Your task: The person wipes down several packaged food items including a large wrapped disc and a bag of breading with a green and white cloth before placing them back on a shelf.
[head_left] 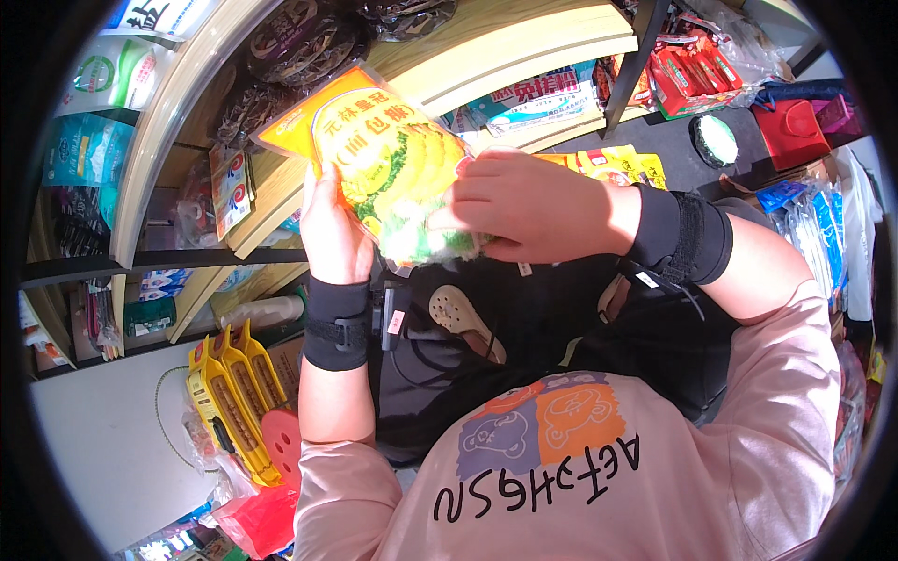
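A yellow and orange plastic food bag is held up in front of me, tilted, its printed face toward me. Its left side rests in my left hand, thumb along the edge and the other fingers mostly hidden behind it. From the right, my right hand lies over the bag's lower right part with its fingers curled against it. Strong sunlight washes out the green and white area by those fingertips. Both wrists wear black bands.
Wooden shelves with packaged goods curve across the front and left. More yellow packs lie beyond my right hand. Yellow boxes stand at my left, near a red bag. A round green-lidded tub sits on the floor at the right.
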Action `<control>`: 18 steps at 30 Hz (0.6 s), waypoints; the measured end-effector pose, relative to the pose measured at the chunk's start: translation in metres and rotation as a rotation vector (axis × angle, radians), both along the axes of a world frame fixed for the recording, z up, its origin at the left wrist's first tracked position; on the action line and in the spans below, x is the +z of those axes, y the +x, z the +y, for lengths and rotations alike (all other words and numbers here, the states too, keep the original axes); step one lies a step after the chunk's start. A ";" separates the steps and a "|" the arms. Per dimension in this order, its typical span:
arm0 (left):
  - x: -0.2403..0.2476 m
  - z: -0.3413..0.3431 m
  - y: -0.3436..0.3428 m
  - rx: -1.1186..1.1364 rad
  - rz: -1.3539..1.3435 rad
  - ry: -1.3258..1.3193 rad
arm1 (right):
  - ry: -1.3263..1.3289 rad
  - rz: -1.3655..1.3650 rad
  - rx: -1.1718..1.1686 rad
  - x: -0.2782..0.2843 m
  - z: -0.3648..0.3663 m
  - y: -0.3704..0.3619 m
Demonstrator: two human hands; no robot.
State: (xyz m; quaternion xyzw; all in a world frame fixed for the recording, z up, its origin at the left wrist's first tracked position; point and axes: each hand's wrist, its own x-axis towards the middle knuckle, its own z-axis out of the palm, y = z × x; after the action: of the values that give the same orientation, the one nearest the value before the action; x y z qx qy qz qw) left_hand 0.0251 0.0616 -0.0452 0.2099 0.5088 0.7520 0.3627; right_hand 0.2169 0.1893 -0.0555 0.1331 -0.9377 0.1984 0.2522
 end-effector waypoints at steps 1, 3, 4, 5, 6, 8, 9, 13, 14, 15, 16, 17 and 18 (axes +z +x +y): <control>-0.001 -0.001 -0.003 -0.010 -0.025 -0.003 | -0.001 -0.001 0.023 0.002 -0.001 0.001; 0.001 -0.001 -0.005 -0.020 -0.050 -0.007 | -0.002 -0.002 0.046 0.008 0.000 0.002; 0.003 -0.001 -0.002 -0.009 -0.039 -0.015 | -0.047 0.034 0.015 0.013 0.001 0.003; 0.004 0.000 0.000 0.001 -0.028 -0.022 | -0.093 0.069 -0.017 0.016 0.001 0.004; 0.002 0.001 0.001 0.000 -0.030 -0.022 | -0.093 0.068 -0.019 0.019 0.004 0.004; 0.000 0.001 0.003 -0.028 -0.049 -0.003 | -0.110 0.102 -0.206 0.024 0.008 0.001; -0.002 0.001 0.005 -0.027 -0.048 -0.004 | -0.130 0.222 -0.261 0.022 0.006 -0.001; -0.005 0.004 0.018 -0.065 -0.057 -0.025 | -0.140 0.159 -0.335 0.013 -0.002 0.000; -0.003 0.005 0.022 -0.081 -0.062 -0.034 | -0.170 0.104 -0.279 0.009 -0.007 0.001; -0.002 0.006 0.024 -0.087 -0.050 -0.034 | -0.201 0.050 -0.222 0.005 -0.009 0.002; -0.001 0.006 0.024 -0.087 -0.049 -0.034 | -0.200 0.051 -0.222 0.002 -0.009 0.001; -0.001 0.007 0.023 -0.096 -0.015 -0.019 | -0.159 0.069 -0.094 -0.001 -0.008 0.000; 0.000 0.008 0.023 -0.106 0.018 -0.004 | -0.117 0.087 0.033 -0.002 -0.006 -0.001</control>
State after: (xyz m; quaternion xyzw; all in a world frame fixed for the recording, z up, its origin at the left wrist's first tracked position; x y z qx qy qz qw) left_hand 0.0477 0.0693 -0.0455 0.2426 0.5018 0.7289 0.3975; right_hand 0.2159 0.1830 -0.0575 0.1422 -0.9104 0.2509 0.2966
